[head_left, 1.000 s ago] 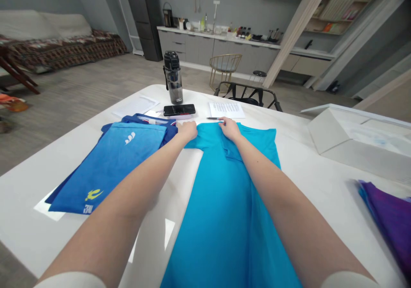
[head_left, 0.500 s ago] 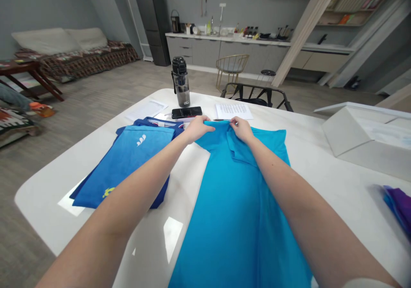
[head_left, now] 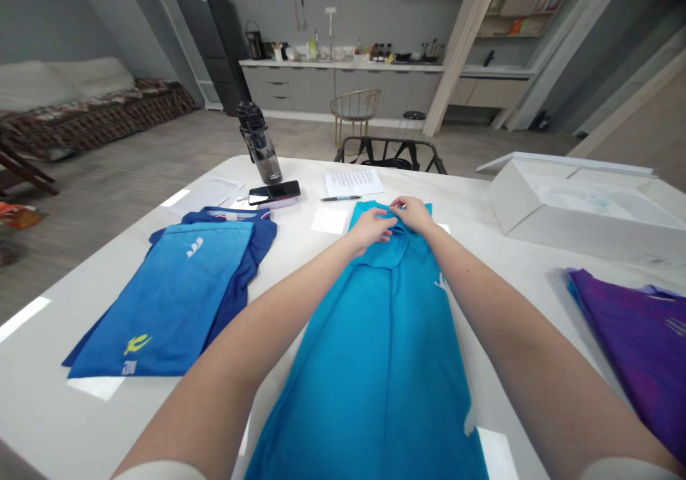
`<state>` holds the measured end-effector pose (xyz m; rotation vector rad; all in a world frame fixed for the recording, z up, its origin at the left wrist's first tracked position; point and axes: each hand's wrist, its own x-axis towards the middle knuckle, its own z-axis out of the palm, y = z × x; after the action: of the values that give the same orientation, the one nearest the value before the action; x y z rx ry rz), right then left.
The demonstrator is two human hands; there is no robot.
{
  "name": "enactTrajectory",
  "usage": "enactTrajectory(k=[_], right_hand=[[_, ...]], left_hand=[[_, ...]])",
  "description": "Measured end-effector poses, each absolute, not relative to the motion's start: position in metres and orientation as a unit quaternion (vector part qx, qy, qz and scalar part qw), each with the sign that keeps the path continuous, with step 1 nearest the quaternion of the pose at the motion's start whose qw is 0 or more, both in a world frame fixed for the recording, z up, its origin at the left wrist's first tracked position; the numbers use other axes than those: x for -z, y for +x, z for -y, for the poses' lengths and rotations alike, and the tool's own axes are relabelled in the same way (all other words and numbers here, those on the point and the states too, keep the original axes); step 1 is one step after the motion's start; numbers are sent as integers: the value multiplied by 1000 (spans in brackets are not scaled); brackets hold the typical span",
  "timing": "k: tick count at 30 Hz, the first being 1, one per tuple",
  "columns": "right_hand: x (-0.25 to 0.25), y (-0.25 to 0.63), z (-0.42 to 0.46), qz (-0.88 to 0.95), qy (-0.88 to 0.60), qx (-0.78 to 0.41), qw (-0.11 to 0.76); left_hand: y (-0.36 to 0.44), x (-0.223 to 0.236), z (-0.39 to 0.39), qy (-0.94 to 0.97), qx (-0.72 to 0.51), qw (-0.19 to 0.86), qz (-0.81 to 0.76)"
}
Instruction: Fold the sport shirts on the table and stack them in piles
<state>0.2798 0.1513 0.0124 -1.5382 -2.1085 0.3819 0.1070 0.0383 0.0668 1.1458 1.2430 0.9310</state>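
A bright blue T-shirt (head_left: 369,351) lies lengthwise on the white table in front of me, its sides folded in toward the middle. A sleeve flap (head_left: 383,251) rests near its far end. My left hand (head_left: 371,230) is over that flap, fingers apart and lightly touching the cloth. Beside it, my right hand (head_left: 412,214) has its fingers bent together on the cloth at the far edge; its fingertips are partly hidden. To the left, a folded blue shirt (head_left: 176,287) with white and yellow prints lies on a darker blue garment (head_left: 262,241).
A purple garment (head_left: 627,337) lies on the right, below an open white box (head_left: 579,226). Toward the back are a water bottle (head_left: 265,155), a phone (head_left: 274,192), a pen (head_left: 341,198) and a printed sheet (head_left: 354,182). A black chair (head_left: 394,155) stands beyond the table (head_left: 289,251).
The right part of the T-shirt has been folded in, making it narrower. My left hand has let go of the far left edge and moved over the sleeve flap. The view has shifted right.
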Motion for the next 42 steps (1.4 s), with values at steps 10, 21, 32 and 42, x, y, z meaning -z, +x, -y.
enactTrajectory(k=[10,21,32,42], right_hand=[[-20,314,-81,782,-598,-99,142],[-8,301,-74,747,-606,-141,233],[-53,332,-85,727,-596,-132,314],[-1,349,-45,681,-704,-29,199]], left_hand=[[59,-29,-8,837,-125,72,-528],[93,-28,23,889,-99,40,-445],[148,-57,32,844,-307,78,-433],[160,-7,65,867,-95,80,-483]])
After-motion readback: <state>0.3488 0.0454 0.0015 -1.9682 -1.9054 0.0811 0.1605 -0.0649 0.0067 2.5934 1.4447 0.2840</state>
